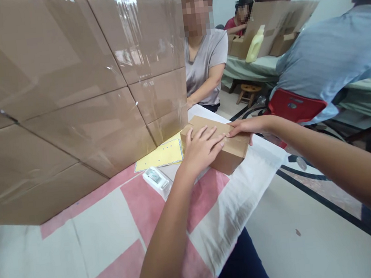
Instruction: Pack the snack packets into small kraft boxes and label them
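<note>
A small closed cardboard box [229, 163] rests on the table near its far right corner. My left hand [201, 147] lies on the box top with its fingers spread. At the box's right edge is my right hand [244, 128], with fingers on the top and around the side. Just left of the box, a yellow sheet with a wavy blue border [160, 155] lies flat. Nearer to me is a white stack of cards or small packets [158, 181] with a dark printed patch on top. The box's underside is hidden.
Large taped cardboard boxes [78, 97] form a wall along the left. A pink and white cloth [107, 244] covers the table. A person in a grey shirt [208, 52] sits across; another in light blue [332, 53] sits behind at right. A yellow bottle [255, 45] stands farther back.
</note>
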The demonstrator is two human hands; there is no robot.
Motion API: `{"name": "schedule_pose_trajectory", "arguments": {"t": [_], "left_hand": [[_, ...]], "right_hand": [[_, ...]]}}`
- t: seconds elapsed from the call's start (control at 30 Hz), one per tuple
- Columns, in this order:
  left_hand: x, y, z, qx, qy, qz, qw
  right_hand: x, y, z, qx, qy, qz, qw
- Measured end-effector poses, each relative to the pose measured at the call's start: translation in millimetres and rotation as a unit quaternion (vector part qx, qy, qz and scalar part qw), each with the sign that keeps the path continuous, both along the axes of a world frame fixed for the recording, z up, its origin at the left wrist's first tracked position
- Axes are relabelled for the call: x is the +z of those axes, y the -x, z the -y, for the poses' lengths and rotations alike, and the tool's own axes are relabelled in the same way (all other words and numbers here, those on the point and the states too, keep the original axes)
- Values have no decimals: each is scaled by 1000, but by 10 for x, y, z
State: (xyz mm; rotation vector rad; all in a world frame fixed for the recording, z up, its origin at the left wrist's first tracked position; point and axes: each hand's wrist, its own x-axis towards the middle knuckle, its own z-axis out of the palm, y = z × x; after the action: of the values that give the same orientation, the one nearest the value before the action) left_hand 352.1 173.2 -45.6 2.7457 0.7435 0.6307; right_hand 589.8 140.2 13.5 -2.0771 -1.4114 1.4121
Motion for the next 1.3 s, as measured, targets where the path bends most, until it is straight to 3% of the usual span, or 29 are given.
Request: {"name": "schedule_pose_trajectory", "arguments": {"t": [0.23,0.57,1.0,1.3], "left_hand": [[7,-36,40,-52,-7,-7,999],[45,-14,32,-121,10,-5,993],[9,-34,17,-151,6,12,988],[-54,-106,-60,-206,60,36,976]], "right_hand": [[-179,-29,222,-64,-27,-67,995],[-116,200,595,-117,-62,-18,991],[-128,334,769,-139,-83,20,987],[-209,395,896,-220,-109,52,968]]}}
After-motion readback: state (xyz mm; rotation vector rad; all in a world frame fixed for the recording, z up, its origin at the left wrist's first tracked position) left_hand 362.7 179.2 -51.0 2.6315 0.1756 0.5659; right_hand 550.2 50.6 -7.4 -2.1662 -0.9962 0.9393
